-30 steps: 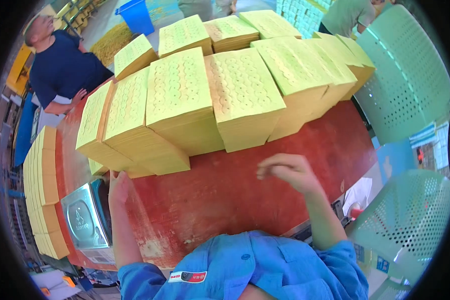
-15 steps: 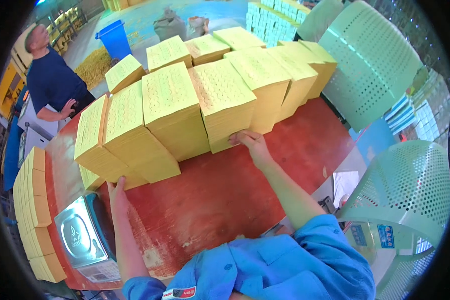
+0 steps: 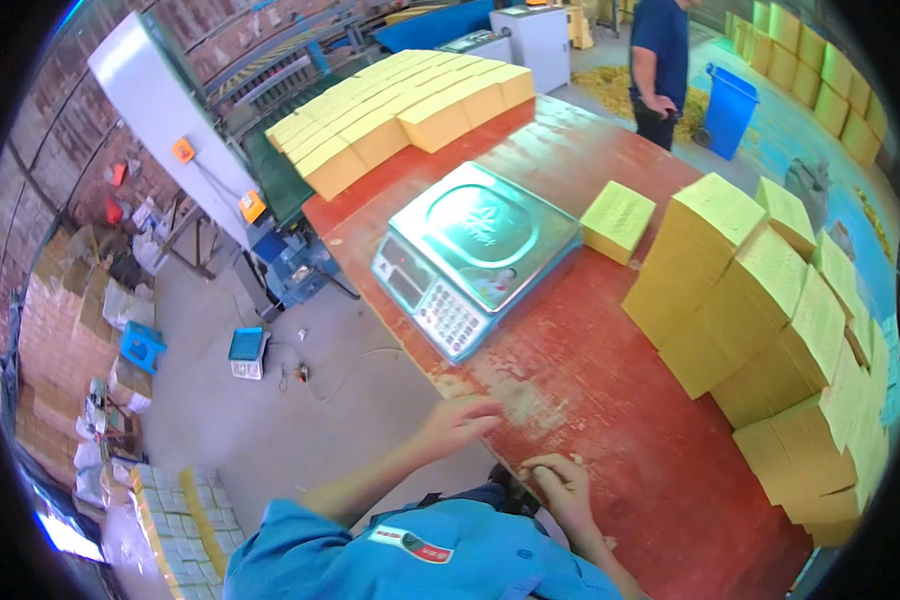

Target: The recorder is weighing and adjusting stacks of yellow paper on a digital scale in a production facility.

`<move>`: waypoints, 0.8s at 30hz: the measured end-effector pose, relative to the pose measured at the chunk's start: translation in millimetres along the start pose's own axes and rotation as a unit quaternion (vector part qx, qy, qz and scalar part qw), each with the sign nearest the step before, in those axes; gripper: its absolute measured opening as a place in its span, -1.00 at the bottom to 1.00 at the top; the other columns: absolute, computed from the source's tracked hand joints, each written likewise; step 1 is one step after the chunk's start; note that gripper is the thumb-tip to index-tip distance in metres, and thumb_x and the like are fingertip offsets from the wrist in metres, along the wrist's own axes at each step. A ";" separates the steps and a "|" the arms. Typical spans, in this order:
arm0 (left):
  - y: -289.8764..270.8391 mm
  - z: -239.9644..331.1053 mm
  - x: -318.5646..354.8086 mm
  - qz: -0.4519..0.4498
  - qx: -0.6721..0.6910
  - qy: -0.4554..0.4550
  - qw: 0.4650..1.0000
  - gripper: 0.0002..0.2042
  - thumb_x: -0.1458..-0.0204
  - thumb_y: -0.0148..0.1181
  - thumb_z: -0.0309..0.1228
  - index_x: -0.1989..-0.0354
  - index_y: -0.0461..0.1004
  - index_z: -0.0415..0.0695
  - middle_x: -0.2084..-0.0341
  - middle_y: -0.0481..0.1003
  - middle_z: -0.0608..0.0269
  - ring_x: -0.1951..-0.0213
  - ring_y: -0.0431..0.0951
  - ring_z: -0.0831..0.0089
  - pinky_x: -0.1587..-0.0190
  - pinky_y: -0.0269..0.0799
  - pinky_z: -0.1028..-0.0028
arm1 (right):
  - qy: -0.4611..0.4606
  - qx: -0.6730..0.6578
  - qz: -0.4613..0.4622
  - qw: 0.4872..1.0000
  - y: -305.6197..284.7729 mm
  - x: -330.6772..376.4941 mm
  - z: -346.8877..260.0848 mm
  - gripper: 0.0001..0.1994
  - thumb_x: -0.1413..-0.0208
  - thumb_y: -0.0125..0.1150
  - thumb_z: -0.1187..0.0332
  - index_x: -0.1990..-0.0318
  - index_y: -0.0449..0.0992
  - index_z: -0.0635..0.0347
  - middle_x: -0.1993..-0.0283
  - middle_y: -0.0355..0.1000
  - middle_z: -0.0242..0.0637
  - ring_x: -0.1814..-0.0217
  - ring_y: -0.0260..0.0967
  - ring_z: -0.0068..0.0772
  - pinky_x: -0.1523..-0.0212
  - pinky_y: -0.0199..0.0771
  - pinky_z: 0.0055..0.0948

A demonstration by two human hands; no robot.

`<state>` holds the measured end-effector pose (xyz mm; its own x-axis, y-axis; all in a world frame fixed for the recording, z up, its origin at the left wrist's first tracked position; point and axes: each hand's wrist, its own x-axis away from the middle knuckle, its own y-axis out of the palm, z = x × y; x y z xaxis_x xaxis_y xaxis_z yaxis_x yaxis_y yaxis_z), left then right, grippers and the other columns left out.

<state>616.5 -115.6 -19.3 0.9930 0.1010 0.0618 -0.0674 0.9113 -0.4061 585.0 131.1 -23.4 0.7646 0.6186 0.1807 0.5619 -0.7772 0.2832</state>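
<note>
My left hand [image 3: 462,424] hovers by the near edge of the red table [image 3: 660,470], its fingers stretched loosely and holding nothing. Close to that same edge, my right hand [image 3: 564,486] is curled, and I see nothing in it. Nearest to both hands is a silver digital scale [image 3: 485,240] with a keypad, its pan bare. Beside the scale lies a small block of yellow paper sheets [image 3: 618,218]. Tall stacks of yellow paper [image 3: 710,290] with patterned tops stand along the right side, apart from both hands.
More yellow paper bundles [image 3: 400,110] fill the table's far left end. A grey-white machine cabinet [image 3: 170,130] stands beyond the table. A smaller scale [image 3: 248,352] and cables lie on the floor at left. Another person [image 3: 658,70] stands beyond, near a blue bin [image 3: 730,110].
My view has swung left toward the scale. Both hands have come off the yellow paper stacks and back to the table's near edge. The other person now appears at upper right.
</note>
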 end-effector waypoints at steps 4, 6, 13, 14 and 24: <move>-77.1 -65.2 113.6 0.250 0.088 -0.154 0.952 -0.79 -0.15 0.15 -0.36 0.15 0.59 -0.19 0.25 0.61 0.24 0.16 0.58 0.48 0.06 0.47 0.47 | -0.010 0.057 -0.160 0.985 54.0 -44.7 10.4 -0.82 -0.21 0.05 0.48 0.14 0.55 0.34 0.27 0.52 -0.29 0.18 0.45 -0.52 0.12 0.43 -0.50; -118.8 -75.3 161.4 0.339 0.074 -0.204 0.916 -0.79 -0.17 0.12 -0.39 0.14 0.57 -0.25 0.26 0.60 0.22 0.16 0.58 0.46 0.07 0.48 0.46 | -0.010 0.066 -0.225 0.972 89.4 -68.1 18.5 -0.81 -0.23 0.03 0.46 0.12 0.54 0.34 0.25 0.52 -0.31 0.16 0.43 -0.53 0.11 0.40 -0.53; -233.1 -123.3 247.2 0.466 0.099 -0.235 0.847 -0.73 -0.18 0.08 -0.47 0.00 0.45 -0.35 0.20 0.56 0.09 0.17 0.58 0.39 0.09 0.49 0.44 | 0.019 0.107 -0.308 0.945 250.7 -158.0 71.2 -0.81 -0.24 0.06 0.39 0.16 0.56 0.27 0.34 0.53 -0.33 0.26 0.45 -0.56 0.22 0.45 -0.50; -254.7 -135.4 250.1 0.455 0.085 -0.254 0.849 -0.71 -0.19 0.05 -0.48 -0.05 0.41 -0.34 0.18 0.54 0.07 0.16 0.58 0.39 0.11 0.49 0.45 | 0.040 0.092 -0.312 0.945 271.7 -171.8 87.7 -0.81 -0.24 0.05 0.38 0.16 0.56 0.28 0.35 0.53 -0.33 0.27 0.45 -0.56 0.23 0.45 -0.49; -461.3 -188.2 144.4 0.359 -0.033 -0.127 0.924 -0.68 -0.10 0.20 -0.51 -0.03 0.44 -0.34 0.14 0.55 0.07 0.08 0.56 0.42 0.00 0.47 0.44 | -0.052 0.126 -0.217 0.967 399.8 -284.5 86.4 -0.80 -0.18 0.08 0.43 0.10 0.53 0.27 0.27 0.51 -0.27 0.24 0.45 -0.51 0.20 0.45 -0.48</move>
<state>809.3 -596.5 5.3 0.6401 0.7674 -0.0370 -0.6848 0.5480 -0.4804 619.4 -365.5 -43.0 0.4593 0.8883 -0.0023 0.8862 -0.4580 0.0700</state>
